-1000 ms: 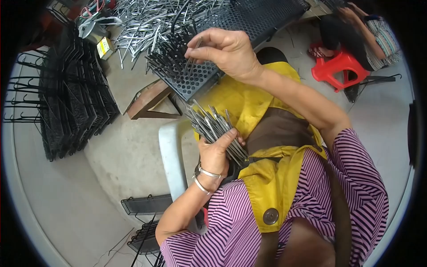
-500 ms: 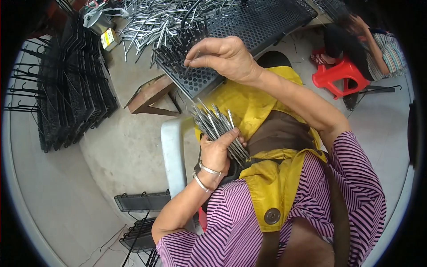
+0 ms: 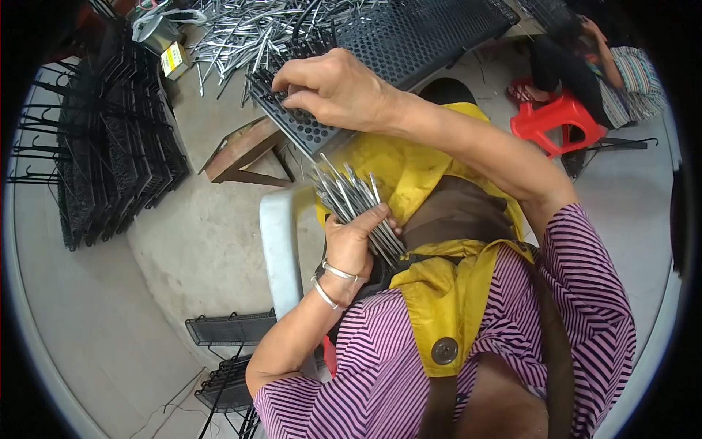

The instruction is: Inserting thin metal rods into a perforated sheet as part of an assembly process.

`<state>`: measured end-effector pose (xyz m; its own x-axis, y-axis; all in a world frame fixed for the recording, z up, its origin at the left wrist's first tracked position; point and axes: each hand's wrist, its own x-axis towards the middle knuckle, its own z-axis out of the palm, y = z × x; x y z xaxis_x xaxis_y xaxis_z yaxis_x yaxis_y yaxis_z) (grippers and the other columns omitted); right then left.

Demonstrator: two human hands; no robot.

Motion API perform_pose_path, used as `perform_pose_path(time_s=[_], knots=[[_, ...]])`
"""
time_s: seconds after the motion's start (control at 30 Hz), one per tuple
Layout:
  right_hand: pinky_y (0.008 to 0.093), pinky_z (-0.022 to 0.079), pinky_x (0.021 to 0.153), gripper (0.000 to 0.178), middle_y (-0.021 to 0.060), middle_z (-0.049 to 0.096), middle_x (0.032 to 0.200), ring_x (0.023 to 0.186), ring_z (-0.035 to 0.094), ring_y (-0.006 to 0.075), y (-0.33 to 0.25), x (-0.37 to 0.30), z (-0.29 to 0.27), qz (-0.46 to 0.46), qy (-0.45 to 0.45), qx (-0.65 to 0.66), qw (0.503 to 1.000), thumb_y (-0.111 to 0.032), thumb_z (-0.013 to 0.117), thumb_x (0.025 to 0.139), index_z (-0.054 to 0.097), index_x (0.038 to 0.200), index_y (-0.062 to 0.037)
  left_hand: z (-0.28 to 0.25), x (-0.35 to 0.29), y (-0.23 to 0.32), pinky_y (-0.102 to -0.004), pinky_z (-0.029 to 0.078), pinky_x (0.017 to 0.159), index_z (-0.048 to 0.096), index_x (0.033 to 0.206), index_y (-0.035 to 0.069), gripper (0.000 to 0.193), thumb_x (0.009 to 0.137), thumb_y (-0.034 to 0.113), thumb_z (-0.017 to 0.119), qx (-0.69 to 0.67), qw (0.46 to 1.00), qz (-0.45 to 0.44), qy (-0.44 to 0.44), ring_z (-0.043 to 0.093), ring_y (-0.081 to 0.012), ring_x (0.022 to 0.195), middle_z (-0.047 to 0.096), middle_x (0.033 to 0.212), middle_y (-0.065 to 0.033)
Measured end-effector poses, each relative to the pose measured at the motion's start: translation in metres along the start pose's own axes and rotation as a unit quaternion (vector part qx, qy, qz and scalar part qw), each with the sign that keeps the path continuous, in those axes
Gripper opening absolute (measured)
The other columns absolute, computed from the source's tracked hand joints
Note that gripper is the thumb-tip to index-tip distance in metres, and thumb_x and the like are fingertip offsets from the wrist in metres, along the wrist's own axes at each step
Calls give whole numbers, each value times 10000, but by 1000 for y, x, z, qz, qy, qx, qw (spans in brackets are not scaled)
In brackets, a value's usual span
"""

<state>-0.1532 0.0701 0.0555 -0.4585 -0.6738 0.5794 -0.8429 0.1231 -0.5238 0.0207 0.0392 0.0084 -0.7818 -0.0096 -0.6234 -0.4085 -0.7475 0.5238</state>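
A fanned bundle of thin silvery metal rods (image 3: pixel 344 194) is gripped in my left hand (image 3: pixel 351 245), thumb across it, over my lap. My right hand (image 3: pixel 333 91) is at the near left end of a black perforated metal tray (image 3: pixel 439 44). Its thumb and forefinger are bent toward each other over the holes. What they pinch, if anything, is too small to make out. Beside these fingertips, a cluster of dark rods (image 3: pixel 261 82) stands upright in the tray.
Loose silvery rods (image 3: pixel 238 36) lie heaped behind the tray, beside a metal can (image 3: pixel 155 33) and a yellow-white box (image 3: pixel 175 60). Stacked black racks with hooks (image 3: pixel 121 146) stand at left. A pale chair arm (image 3: pixel 279 241) is by my left forearm. A person sits near a red stool (image 3: pixel 559 124).
My right hand has moved left and slightly away from me, bringing its fingertips over the tray's rods and holes. My left hand keeps its hold on the bundle.
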Motion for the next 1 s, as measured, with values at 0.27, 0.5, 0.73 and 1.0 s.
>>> perform_pose_path(time_s=[0.27,0.5,0.73,1.0], knots=[[256,481,552,145,100,611,725,638,611,196,1,-8,-4,26,29,34,999,-33,613,673,580,809,3,-1,2,-1,-316,500,483,525,763,-36,69,723,-31,582,-9,1000,1,-8,567,-205,525,558,627,-109],[257,465,519,54,78,593,668,589,591,186,4,-16,5,-33,111,30,993,-18,610,662,586,709,-6,-6,6,-5,-311,495,481,522,777,-36,96,713,-21,592,-12,1000,12,-9,562,-212,520,557,620,-113],[322,445,535,50,94,544,635,612,549,244,12,-9,9,-95,70,-94,989,-28,580,651,537,670,-12,-2,4,-4,-313,493,482,513,781,-40,117,696,-35,593,-4,1000,19,-24,568,-218,549,557,641,-124],[318,434,529,121,102,537,653,595,527,259,-8,-51,-7,-47,119,-28,991,-56,618,673,571,771,-2,-4,1,-4,-330,499,503,512,797,-57,134,689,-44,590,-4,1000,21,-14,573,-233,559,559,647,-131]])
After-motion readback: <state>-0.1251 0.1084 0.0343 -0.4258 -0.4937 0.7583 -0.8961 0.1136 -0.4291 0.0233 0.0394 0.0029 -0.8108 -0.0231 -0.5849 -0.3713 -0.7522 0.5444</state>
